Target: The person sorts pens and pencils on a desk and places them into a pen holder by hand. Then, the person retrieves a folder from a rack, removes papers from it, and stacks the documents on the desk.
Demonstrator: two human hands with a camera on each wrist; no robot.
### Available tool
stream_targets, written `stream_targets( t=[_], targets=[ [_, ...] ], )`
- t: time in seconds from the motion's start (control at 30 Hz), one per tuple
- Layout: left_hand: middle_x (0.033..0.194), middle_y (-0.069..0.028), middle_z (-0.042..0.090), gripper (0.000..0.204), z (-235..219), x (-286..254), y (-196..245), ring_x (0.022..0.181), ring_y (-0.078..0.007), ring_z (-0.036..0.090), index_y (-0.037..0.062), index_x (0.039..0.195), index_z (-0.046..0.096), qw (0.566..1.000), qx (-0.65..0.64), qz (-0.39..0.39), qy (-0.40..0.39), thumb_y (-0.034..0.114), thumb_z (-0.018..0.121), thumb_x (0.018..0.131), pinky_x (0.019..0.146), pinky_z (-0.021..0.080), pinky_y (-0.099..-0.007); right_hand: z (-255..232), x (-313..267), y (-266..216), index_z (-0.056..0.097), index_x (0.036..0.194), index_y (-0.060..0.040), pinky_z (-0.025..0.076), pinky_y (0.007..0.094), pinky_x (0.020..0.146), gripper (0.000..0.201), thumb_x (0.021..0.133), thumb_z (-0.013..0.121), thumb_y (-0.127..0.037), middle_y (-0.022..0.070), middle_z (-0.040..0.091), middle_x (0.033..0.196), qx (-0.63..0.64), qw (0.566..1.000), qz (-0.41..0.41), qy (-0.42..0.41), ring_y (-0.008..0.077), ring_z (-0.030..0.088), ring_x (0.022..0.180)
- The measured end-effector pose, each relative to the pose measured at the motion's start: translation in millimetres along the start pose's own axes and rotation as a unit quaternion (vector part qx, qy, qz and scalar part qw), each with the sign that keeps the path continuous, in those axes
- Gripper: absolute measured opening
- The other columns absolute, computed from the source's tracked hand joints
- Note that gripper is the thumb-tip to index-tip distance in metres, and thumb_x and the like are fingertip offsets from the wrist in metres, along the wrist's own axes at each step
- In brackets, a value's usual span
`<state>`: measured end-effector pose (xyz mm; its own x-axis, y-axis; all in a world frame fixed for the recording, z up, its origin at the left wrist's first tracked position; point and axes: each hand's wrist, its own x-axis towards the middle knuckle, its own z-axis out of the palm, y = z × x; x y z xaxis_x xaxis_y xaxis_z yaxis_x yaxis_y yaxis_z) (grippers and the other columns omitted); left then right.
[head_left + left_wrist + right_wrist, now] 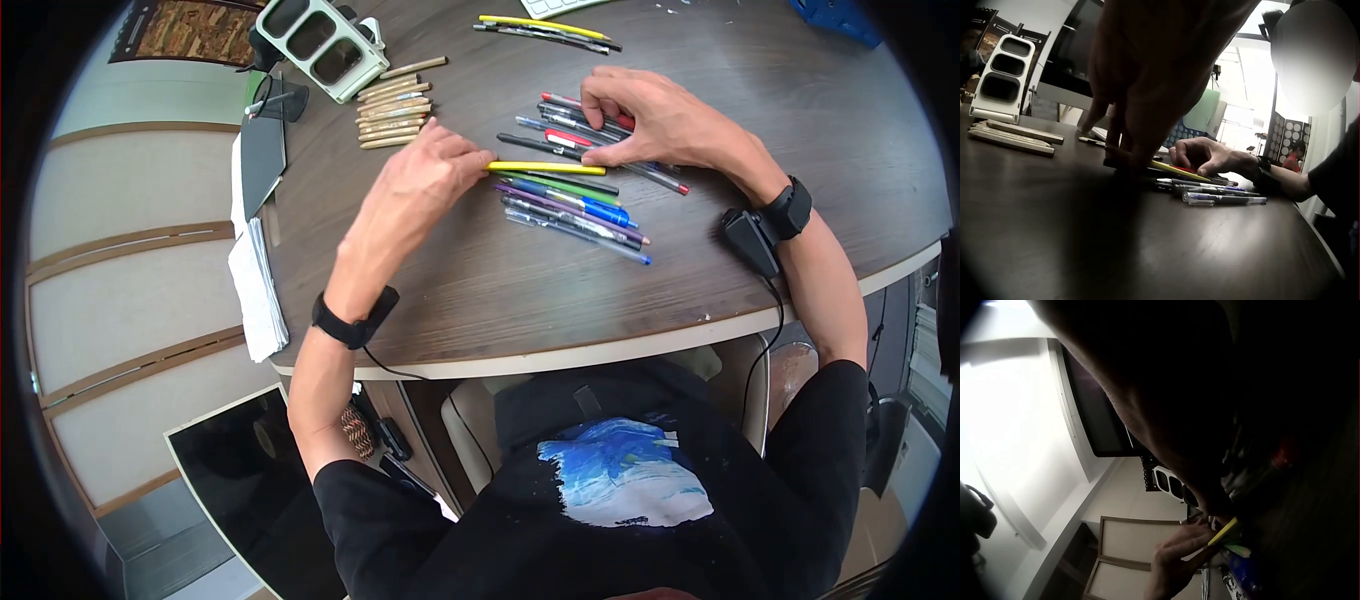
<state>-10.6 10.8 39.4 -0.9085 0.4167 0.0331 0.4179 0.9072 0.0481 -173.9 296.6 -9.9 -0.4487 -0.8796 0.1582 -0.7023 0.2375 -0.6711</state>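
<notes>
My left hand (425, 172) pinches the left end of a yellow pencil (550, 168), which lies across the top of a row of pens. Below the pencil are a green pencil (565, 185), a blue pen (600, 208) and several purple and clear pens. My right hand (665, 120) curls over a group of black, clear and red-capped pens (560, 125), thumb on the near side and fingers on the far side. Its palm hides part of that group. In the left wrist view, the right hand (1216, 156) sits beyond the yellow pencil (1179, 170).
Several wooden pencils (395, 115) lie in a row at the left, beside a white three-compartment holder (322, 45). Farther back lie another yellow pencil (540, 22) and dark pens. A blue basket (838, 20) stands at the far right, and papers (258, 290) lie at the left edge.
</notes>
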Motion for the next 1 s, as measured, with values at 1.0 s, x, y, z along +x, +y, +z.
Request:
stream_targets(
  t=[1.0],
  targets=[
    [0.126, -0.0128, 0.077, 0.031, 17.6, 125.5, -46.1, 0.118, -0.0375, 0.070, 0.0086, 0.128, 0.078, 0.980, 0.041, -0.064, 0.183, 0.018, 0.077, 0.099, 0.106, 0.054, -0.0454, -2.5, -2.5, 6.9, 0.061, 0.095, -0.0060, 0.049, 0.0463, 0.080, 0.042, 0.085, 0.087, -0.037, 0.0092, 0.062, 0.094, 0.044, 0.999, -0.023, 0.005, 0.0296, 0.062, 0.091]
  ],
)
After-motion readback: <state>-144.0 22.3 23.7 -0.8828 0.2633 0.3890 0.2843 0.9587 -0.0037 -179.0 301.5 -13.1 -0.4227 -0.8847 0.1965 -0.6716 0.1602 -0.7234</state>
